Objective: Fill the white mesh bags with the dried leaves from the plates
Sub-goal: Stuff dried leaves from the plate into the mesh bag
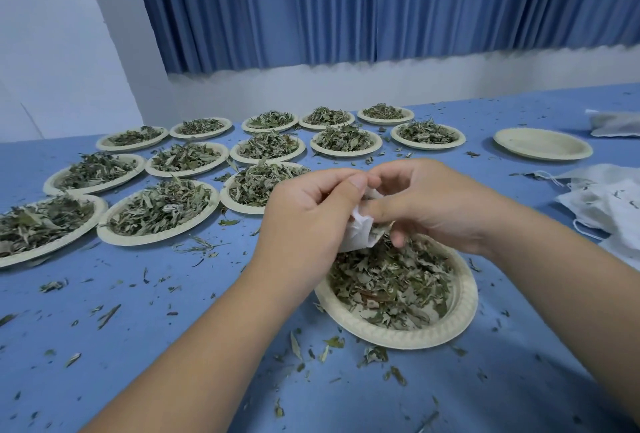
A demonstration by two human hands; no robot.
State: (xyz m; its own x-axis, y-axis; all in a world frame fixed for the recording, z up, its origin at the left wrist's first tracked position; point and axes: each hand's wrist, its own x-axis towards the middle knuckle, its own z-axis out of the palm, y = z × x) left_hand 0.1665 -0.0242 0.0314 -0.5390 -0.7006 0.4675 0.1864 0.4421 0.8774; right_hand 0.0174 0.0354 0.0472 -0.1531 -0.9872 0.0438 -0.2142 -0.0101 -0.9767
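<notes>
White mesh bag [358,230] gripped in our left hand [308,211], our right hand [433,204] pinches dried leaves [380,231] in; next probably another pinch from the near plate [464,311].

Both arms are bare skin with nothing worn on them: the left forearm [207,346], on the left of the near plate [465,301], and the right forearm [571,276], on that plate's right, are smooth and uncovered from the wrist to the picture's edge. The left hand [304,211] and the right hand [426,204], above the plate's far rim, are likewise bare, with rounded knuckles. The left thumbnail [358,182] is short, pale and trimmed close to the fingertip.
</notes>
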